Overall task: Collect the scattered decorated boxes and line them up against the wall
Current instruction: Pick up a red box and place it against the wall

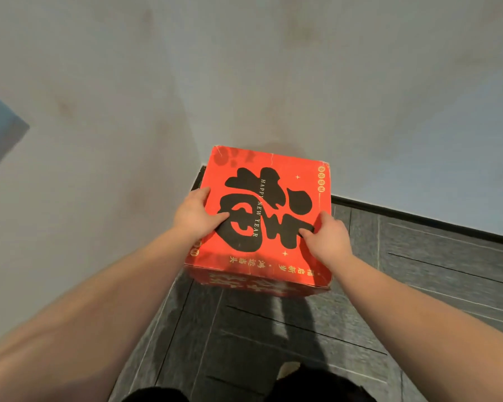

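A red decorated box (276, 158) with a large black character and "HAPPY NEW YEAR" on its top sits in the corner where two grey walls meet. My left hand (195, 213) grips its left edge, thumb on the top face. On the right edge, my right hand (325, 236) holds the box, with the thumb lying on the top face too. The fingers of both hands are hidden down the box's sides. Whether the box rests on the floor or is held just above it, I cannot tell.
Grey walls (99, 198) close in on the left and behind. A dark skirting board (418, 219) runs along the back wall to the right. Dark grey floor tiles (418, 285) spread to the right and toward me. My dark trouser legs (302, 387) show at the bottom edge.
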Demonstrator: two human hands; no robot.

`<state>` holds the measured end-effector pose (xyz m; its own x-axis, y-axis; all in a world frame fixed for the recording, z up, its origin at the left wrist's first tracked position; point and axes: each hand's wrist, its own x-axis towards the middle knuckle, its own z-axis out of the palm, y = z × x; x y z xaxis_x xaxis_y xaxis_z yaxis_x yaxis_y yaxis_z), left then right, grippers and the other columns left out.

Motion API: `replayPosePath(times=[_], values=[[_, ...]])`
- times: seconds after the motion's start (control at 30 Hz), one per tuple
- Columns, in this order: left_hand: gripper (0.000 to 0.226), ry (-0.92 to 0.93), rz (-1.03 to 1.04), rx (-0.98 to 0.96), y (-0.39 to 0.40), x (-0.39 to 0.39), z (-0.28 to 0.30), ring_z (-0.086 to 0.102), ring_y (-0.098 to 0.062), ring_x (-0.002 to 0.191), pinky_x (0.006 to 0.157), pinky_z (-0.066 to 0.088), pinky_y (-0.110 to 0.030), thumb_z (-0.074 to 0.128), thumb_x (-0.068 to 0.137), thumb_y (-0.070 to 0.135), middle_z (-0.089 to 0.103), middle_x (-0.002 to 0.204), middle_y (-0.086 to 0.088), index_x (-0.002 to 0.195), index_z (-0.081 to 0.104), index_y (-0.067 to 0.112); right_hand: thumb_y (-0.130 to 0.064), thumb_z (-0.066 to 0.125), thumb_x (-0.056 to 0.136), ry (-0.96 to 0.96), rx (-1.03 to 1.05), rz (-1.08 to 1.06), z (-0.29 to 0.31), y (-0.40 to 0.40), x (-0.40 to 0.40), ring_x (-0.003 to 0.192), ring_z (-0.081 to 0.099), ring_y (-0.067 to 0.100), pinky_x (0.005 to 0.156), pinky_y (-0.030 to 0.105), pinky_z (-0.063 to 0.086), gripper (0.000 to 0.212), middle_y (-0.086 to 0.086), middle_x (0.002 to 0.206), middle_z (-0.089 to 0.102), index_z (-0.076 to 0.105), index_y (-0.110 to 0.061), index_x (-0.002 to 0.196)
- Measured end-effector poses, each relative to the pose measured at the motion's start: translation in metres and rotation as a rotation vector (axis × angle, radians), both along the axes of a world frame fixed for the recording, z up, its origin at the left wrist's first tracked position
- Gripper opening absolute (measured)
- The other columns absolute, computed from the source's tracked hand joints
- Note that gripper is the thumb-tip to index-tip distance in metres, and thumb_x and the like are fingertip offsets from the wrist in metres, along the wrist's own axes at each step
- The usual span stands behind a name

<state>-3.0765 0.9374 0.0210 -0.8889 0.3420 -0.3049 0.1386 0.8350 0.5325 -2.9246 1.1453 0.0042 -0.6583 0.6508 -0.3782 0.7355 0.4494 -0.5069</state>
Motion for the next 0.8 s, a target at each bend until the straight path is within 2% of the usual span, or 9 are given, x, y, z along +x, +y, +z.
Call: replayPosePath(times=[0.23, 0.5, 0.8], values=[[0.078, 0.069, -0.030, 0.003, 0.004, -0.027, -0.068, 0.037, -0.021, 0.135, 0.107, 0.029, -0.028, 0.072, 0.081, 0.034, 0.039, 0.148, -0.006, 0.146, 0.035, 0.014, -0.031, 0.068, 0.086, 0.055, 0.008, -0.018, -0.067, -0.001, -0.019, 0.105, 0.057, 0.036, 0.087, 0.039, 0.047, 0.040, 0.017, 0.113, 0.059, 0.054, -0.009, 0.116], [0.072, 0.113, -0.064, 0.016, 0.006, -0.052, -0.097, 0.031, -0.019, 0.139, 0.110, 0.025, -0.027, 0.070, 0.083, 0.033, 0.033, 0.152, -0.007, 0.145, 0.038, 0.014, -0.033, 0.068, 0.087, 0.090, 0.036, 0.013, -0.084, -0.004, -0.040, 0.105, 0.052, 0.035, 0.085, 0.035, 0.043, 0.043, 0.018, 0.111, 0.053, 0.051, -0.005, 0.115], [0.071, 0.173, -0.114, 0.051, 0.010, -0.083, -0.108, 0.035, -0.022, 0.137, 0.109, 0.026, -0.027, 0.070, 0.084, 0.029, 0.039, 0.148, -0.007, 0.144, 0.038, 0.010, -0.029, 0.062, 0.091, 0.212, 0.036, -0.002, -0.103, -0.019, -0.052, 0.117, 0.047, 0.034, 0.096, 0.033, 0.040, 0.054, 0.020, 0.129, 0.041, 0.039, -0.005, 0.135]])
